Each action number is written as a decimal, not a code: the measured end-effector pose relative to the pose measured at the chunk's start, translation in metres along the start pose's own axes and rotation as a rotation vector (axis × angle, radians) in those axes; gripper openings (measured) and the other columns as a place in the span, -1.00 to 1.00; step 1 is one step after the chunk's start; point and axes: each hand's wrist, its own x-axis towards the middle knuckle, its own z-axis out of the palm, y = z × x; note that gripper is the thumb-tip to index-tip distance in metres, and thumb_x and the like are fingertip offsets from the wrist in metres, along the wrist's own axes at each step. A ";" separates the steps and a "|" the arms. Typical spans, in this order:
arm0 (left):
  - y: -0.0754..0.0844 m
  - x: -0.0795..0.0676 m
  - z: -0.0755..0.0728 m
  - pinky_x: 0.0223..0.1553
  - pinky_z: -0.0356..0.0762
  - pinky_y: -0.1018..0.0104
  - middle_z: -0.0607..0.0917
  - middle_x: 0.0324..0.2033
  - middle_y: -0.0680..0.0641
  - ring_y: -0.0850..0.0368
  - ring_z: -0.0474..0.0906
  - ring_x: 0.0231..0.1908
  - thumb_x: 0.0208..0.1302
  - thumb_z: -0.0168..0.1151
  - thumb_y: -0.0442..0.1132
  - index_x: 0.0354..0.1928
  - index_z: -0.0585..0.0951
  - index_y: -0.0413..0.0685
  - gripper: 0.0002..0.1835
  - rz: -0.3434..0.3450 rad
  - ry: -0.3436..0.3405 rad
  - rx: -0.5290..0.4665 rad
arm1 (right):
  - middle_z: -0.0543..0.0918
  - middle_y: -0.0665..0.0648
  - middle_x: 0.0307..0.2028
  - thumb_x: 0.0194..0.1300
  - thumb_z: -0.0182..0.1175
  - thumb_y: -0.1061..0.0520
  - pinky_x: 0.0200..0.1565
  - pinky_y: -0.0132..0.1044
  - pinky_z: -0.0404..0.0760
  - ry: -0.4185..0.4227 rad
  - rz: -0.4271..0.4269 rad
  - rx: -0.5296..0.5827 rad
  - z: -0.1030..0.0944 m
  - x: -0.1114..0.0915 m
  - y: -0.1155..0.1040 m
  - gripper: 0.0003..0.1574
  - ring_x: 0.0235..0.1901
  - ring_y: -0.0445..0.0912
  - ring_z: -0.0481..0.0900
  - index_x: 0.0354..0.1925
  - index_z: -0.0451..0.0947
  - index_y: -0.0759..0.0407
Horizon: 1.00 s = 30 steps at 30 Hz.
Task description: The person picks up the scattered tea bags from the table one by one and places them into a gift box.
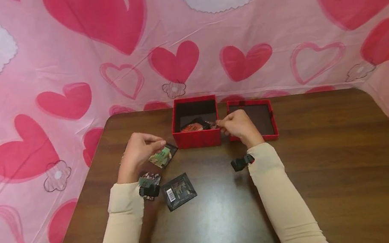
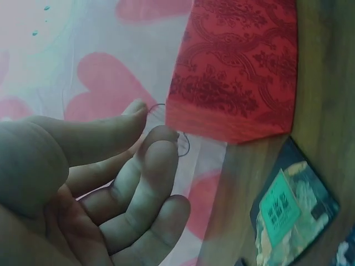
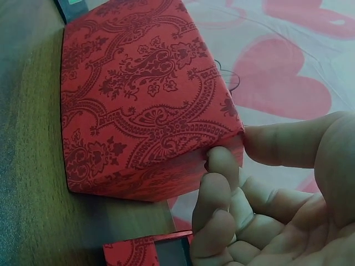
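An uncovered red box [image 1: 197, 139] with dark damask patterning stands near the table's back edge; several small printed packets [image 1: 192, 127] lie inside. At its front right top corner, my right hand [image 1: 237, 126] pinches the rim between thumb [image 3: 283, 143] and index finger. My left hand [image 1: 143, 149] hovers left of the box, fingers loosely bent and thumb apart from them, with nothing between. Below it lies a dark packet with a green label [image 1: 161, 156]. Nearer the front are a black packet with a barcode [image 1: 179, 191] and a patterned packet [image 1: 149, 177], partly hidden by the left wrist camera.
The red box lid [image 1: 266, 117], dark inside, lies upturned right of the box, partly behind the right hand. All of this is on a brown wooden table [image 1: 324, 172]. A pink cloth with hearts [image 1: 176, 61] hangs behind the table and at its sides.
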 end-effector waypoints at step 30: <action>-0.028 -0.033 0.019 -0.23 0.59 0.17 0.76 -0.48 0.04 0.14 0.60 -0.35 -0.11 0.66 -0.34 -0.40 0.81 -0.13 -0.81 -0.019 -0.243 0.320 | 0.71 0.40 -0.28 0.37 0.32 0.07 -0.17 -0.02 0.66 0.000 0.008 -0.003 0.000 0.002 -0.001 -0.67 -0.29 0.19 0.64 -0.24 0.74 0.38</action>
